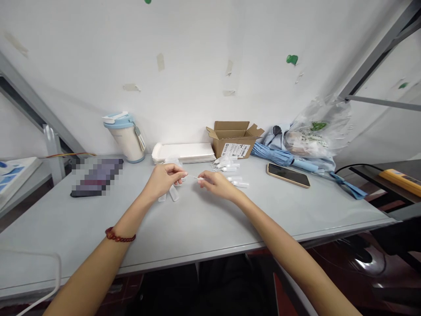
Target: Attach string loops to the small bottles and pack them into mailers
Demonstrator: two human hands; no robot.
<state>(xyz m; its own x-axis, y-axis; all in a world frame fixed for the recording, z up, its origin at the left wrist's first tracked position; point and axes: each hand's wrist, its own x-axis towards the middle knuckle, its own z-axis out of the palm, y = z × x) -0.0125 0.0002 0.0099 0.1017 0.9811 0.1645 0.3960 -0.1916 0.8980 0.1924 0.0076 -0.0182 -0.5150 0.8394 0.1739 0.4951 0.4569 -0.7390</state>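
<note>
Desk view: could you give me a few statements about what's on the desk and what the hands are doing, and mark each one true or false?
1. The left hand and right hand hold a thin piece between them. True.
2. The box has its flaps shut. False: they stand open.
3. The cup stands to the left of the box. True.
4. The bracelet is on the right wrist. False: it is on the left one.
5. The umbrella is red. False: it is blue.
6. The pale-rimmed phone lies to the right of both hands. True.
</note>
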